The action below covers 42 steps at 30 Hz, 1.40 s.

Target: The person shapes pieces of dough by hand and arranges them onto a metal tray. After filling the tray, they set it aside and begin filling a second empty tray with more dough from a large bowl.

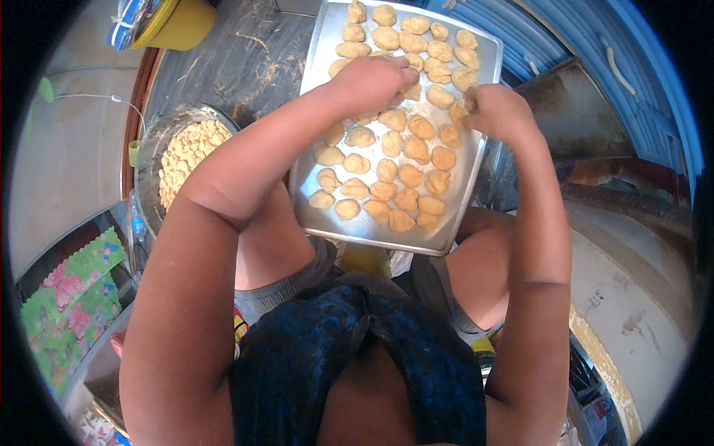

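Note:
A metal tray (309, 219) lies across my knees, bearing several rows of rough dough pieces (360, 136). Over the middle of the tray, my left hand (375, 83) reaches in from the left, its fingers bent down onto a dough piece (411, 91). At the tray's right edge, my right hand (497, 111) has its fingers curled and pressed together at another dough piece (458, 111). The fingers partly cover both pieces. Some of the dough behind my left hand is hidden.
To the left stands a round metal basin (149, 186) with many small dough lumps (195, 152). A yellow bucket (182, 26) is at the upper left. Blue slatted panels (506, 33) run along the upper right. A flowered green cloth (74, 308) lies at the lower left.

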{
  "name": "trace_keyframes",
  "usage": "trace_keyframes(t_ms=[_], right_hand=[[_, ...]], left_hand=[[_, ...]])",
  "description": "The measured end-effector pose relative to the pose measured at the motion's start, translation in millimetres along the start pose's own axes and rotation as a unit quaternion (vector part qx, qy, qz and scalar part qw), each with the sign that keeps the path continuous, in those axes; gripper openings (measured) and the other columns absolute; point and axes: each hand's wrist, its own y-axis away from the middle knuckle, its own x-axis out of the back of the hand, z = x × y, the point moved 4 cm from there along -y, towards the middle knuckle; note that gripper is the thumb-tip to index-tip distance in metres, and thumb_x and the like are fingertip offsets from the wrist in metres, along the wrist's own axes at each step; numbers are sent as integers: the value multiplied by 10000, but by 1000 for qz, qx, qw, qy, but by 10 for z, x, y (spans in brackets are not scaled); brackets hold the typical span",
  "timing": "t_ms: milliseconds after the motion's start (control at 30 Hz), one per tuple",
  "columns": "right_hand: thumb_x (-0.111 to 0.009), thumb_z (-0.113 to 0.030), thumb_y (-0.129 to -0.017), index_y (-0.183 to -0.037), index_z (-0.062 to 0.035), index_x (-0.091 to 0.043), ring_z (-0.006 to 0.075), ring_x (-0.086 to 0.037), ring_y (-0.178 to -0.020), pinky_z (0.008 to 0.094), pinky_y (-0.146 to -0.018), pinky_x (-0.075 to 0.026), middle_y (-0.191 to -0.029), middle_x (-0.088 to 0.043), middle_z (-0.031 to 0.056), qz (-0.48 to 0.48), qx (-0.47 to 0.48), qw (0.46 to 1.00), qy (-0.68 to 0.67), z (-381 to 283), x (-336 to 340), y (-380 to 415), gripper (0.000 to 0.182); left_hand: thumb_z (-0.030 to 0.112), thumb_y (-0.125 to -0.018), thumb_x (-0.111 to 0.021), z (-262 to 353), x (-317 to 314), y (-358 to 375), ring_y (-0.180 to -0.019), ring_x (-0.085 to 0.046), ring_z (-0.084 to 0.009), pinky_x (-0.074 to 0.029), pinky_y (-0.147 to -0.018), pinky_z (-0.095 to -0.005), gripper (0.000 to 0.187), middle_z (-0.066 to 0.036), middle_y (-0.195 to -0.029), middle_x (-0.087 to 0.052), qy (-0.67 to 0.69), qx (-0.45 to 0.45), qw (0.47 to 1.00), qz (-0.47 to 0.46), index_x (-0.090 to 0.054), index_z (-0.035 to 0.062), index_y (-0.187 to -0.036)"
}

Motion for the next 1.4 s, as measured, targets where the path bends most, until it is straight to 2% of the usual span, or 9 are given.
trace_keyframes(t_ms=[200,333,433,600,733,933,1167,1233,1400], right_hand=[[-628,-244,-722,-871,-93,-633,320,-619,-837,417,-710,-494,-856,-644,137,93,11,995,-20,101,-132,-102,212],[-611,-253,-739,-877,-92,-617,320,-615,-842,428,-717,-486,-865,-643,131,81,3,996,-37,55,-41,71,213],[-650,-235,-721,-869,-54,-601,314,-607,-769,395,-669,-477,-800,-622,130,162,43,985,-46,-70,-3,185,239],[-642,-248,-732,-943,-88,-619,314,-611,-879,428,-738,-479,-906,-638,137,96,97,987,-79,-509,-218,146,265],[-610,-189,-762,-985,-89,-622,313,-612,-887,411,-766,-482,-921,-639,149,99,102,989,-42,-643,-354,153,244],[-569,-104,-757,-961,-94,-619,332,-585,-894,409,-772,-466,-950,-615,129,235,72,969,-38,-514,-371,116,210],[-609,-235,-798,-995,-126,-633,263,-520,-994,400,-898,-380,-972,-568,74,258,201,943,-64,-832,-412,167,227],[-609,-231,-797,-998,-124,-634,258,-515,-1003,399,-900,-375,-974,-569,69,238,199,950,-40,-864,-443,123,229],[-601,-228,-802,-1005,-126,-636,251,-510,-1008,399,-906,-361,-966,-571,61,241,175,955,-5,-784,-425,32,230]], left_hand=[[189,-763,-626,-85,221,53,-938,-586,-291,-482,-754,-413,320,-94,-997,-589,-5,28,1000,-4,-576,106,-1069],[163,-762,-631,-199,523,418,-926,-598,-312,-481,-782,-402,319,-139,-979,-633,33,137,990,17,-588,89,-1069],[161,-774,-625,-196,498,736,-948,-589,-313,-476,-811,-394,314,-135,-1019,-616,-24,239,966,-95,-595,89,-1078],[164,-768,-607,-99,110,918,-966,-583,-299,-471,-836,-401,321,-107,-1040,-579,-15,222,975,5,-607,108,-1084],[184,-764,-644,-19,-38,687,-958,-572,-288,-466,-820,-386,275,-85,-1015,-584,-4,89,994,56,-605,85,-1018],[129,-713,-647,-135,-133,446,-901,-587,-301,-472,-800,-406,292,-111,-913,-619,10,116,992,42,-603,95,-999],[142,-708,-659,-230,151,466,-973,-576,-320,-468,-816,-402,351,-132,-994,-613,20,171,985,-10,-566,78,-1040],[141,-670,-690,-318,201,520,-1017,-564,-321,-459,-845,-403,462,-141,-1107,-584,8,212,976,-57,-534,73,-1100],[125,-676,-690,-391,139,601,-953,-581,-327,-459,-797,-397,370,-136,-1019,-613,26,246,962,-116,-550,58,-1012]])
